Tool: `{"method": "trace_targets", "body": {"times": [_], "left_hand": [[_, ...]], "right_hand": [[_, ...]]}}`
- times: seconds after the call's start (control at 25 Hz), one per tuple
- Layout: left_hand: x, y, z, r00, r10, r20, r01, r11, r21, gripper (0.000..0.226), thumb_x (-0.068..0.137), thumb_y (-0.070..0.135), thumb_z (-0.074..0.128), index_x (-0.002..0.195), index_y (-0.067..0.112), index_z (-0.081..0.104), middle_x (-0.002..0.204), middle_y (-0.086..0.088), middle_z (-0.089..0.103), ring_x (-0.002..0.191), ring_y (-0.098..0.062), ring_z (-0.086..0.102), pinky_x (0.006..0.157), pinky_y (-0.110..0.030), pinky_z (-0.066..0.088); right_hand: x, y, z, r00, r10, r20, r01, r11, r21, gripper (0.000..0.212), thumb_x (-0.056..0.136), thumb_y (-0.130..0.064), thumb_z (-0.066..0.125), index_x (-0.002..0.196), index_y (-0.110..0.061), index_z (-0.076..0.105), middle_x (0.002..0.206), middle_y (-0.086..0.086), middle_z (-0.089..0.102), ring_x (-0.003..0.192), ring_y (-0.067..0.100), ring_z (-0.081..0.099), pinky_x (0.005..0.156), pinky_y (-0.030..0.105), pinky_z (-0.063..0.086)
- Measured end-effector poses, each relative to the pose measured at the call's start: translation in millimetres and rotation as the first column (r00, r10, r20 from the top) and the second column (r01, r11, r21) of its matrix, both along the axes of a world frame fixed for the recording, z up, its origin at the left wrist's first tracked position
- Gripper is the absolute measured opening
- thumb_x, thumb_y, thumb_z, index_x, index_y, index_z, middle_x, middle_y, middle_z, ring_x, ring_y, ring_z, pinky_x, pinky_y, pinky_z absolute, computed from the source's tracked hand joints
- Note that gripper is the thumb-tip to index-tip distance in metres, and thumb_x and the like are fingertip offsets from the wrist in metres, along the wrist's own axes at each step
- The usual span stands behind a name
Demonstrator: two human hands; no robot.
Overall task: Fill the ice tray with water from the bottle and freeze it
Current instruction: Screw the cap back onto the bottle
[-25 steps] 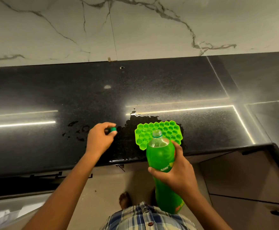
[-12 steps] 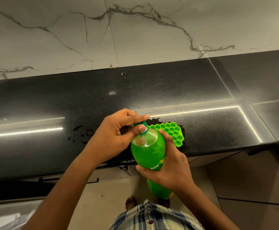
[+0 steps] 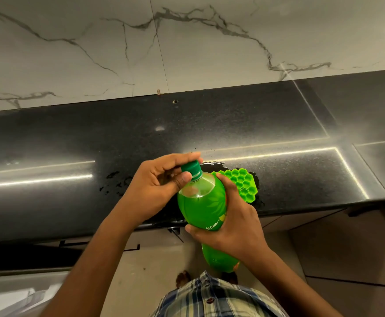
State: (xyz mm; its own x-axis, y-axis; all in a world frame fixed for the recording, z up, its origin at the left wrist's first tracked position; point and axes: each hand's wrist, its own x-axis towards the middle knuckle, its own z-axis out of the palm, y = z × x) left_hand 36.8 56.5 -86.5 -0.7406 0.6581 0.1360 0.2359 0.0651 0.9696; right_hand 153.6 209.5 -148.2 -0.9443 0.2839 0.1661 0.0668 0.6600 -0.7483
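A green plastic bottle [image 3: 201, 204] is held upright in front of the counter edge, my right hand [image 3: 237, 227] wrapped around its middle. My left hand [image 3: 159, 186] pinches the dark green cap [image 3: 190, 168] that sits on the bottle's neck, thumb and fingers around it. Behind the bottle, a bright green honeycomb ice tray [image 3: 241, 183] lies flat on the black countertop [image 3: 72, 138] near its front edge; the bottle and my right hand hide the tray's left part.
A puddle of spilled water [image 3: 212, 165] surrounds the tray, and small drops [image 3: 113, 181] lie to the left. A marble wall [image 3: 187, 42] backs the counter. Cabinet fronts [image 3: 347, 243] stand below on the right. My feet and checked shirt show at the bottom.
My left hand lifted the cap from the counter and brought it onto the bottle's neck. The bottle has risen and now covers more of the tray.
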Motion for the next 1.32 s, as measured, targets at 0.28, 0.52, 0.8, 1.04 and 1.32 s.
{"method": "trace_targets", "body": {"times": [0.28, 0.52, 0.8, 1.04, 1.32], "left_hand": [[1.3, -2.2, 3.9, 0.978, 0.202, 0.046, -0.205, 0.976, 0.068, 0.039, 0.058, 0.023, 0.086, 0.093, 0.018, 0.069, 0.086, -0.001, 0.071, 0.074, -0.013, 0.067, 0.069, -0.025, 0.058], [6.5, -6.1, 2.9, 0.995, 0.102, 0.018, -0.103, 0.993, 0.055, 0.036, 0.078, 0.013, 0.070, 0.113, 0.006, 0.066, 0.092, 0.011, 0.072, 0.080, -0.002, 0.067, 0.075, -0.016, 0.052], [10.7, -6.5, 0.3, 0.980, 0.198, 0.029, -0.200, 0.970, 0.140, 0.028, 0.069, 0.008, 0.074, 0.097, 0.010, 0.069, 0.091, 0.007, 0.071, 0.073, -0.010, 0.058, 0.074, -0.018, 0.053], [10.3, -3.8, 5.1, 0.969, 0.237, 0.076, -0.245, 0.960, 0.134, 0.035, 0.064, 0.021, 0.079, 0.093, 0.011, 0.061, 0.079, 0.010, 0.071, 0.068, -0.003, 0.066, 0.067, -0.019, 0.056], [10.0, -4.6, 5.1, 0.976, 0.213, -0.038, -0.214, 0.977, -0.001, 0.040, 0.076, 0.030, 0.074, 0.114, 0.018, 0.068, 0.097, -0.004, 0.069, 0.082, -0.013, 0.061, 0.079, -0.027, 0.055]], "right_hand": [[-0.5, -6.1, 3.1, 0.999, 0.044, -0.007, -0.044, 0.999, 0.018, 0.109, 0.052, -0.072, 0.075, 0.141, -0.035, 0.024, 0.111, -0.016, 0.060, 0.089, 0.003, 0.060, 0.079, 0.027, 0.052], [-0.1, -5.9, 5.1, 0.999, 0.032, -0.004, -0.032, 0.999, 0.017, 0.109, 0.051, -0.072, 0.075, 0.140, -0.034, 0.026, 0.111, -0.013, 0.063, 0.093, 0.009, 0.064, 0.081, 0.034, 0.053], [-0.5, -5.5, 5.9, 0.999, 0.041, -0.002, -0.041, 0.999, 0.017, 0.109, 0.050, -0.072, 0.075, 0.140, -0.034, 0.028, 0.111, -0.015, 0.062, 0.094, 0.005, 0.062, 0.080, 0.025, 0.047], [-4.3, -6.2, 9.5, 0.998, 0.063, -0.016, -0.063, 0.998, -0.007, 0.107, 0.050, -0.070, 0.076, 0.139, -0.035, 0.028, 0.106, -0.022, 0.057, 0.091, 0.002, 0.060, 0.079, 0.024, 0.049], [-7.1, -5.2, 11.2, 0.997, 0.074, -0.015, -0.074, 0.997, 0.010, 0.107, 0.051, -0.070, 0.076, 0.139, -0.033, 0.029, 0.108, -0.017, 0.061, 0.090, 0.003, 0.061, 0.076, 0.022, 0.048]]}}
